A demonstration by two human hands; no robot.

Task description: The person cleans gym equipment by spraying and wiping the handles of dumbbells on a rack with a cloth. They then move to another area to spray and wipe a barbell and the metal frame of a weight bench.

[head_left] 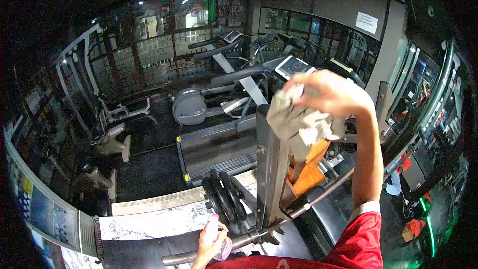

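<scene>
My right hand (326, 92) is raised at the right of centre, its fingers closed on a crumpled grey-white cloth (298, 117). The cloth hangs in front of the upper part of a dark metal upright (269, 169). Low in the view, my left hand (214, 239) is wrapped round a bottle with a pink top (213, 221). Beside it a metal bar (241, 241) crosses the foot of the upright. Black weight plates (224, 197) hang just above my left hand.
A treadmill (219, 147) and an elliptical machine (190, 105) stand beyond the upright. Weight machines (112, 137) are at the left. An orange panel (307, 172) shows behind the upright. A glass-fronted cabinet (52, 219) is at the lower left.
</scene>
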